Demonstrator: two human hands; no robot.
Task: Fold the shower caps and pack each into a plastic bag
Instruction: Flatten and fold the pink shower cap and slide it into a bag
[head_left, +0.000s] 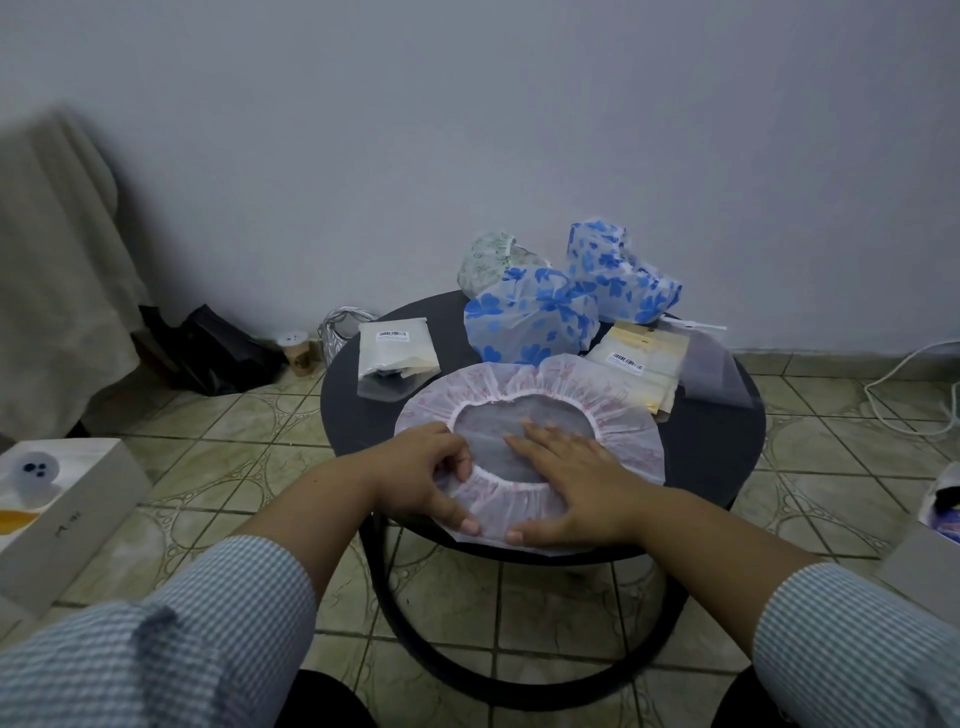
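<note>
Both hands are working the pink shower cap on the bench, left grip pinching its elastic edge, right grip lying wide and flat.

Pink-patterned shower cap lies spread flat, opening upward, on the near surface. Behind it, two blue-flowered caps and one green-patterned cap sit bunched. Flat plastic bags lie left and right.

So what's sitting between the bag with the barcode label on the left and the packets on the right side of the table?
In the head view, the blue-flowered shower cap lies between the left bag and the right packets.
</note>
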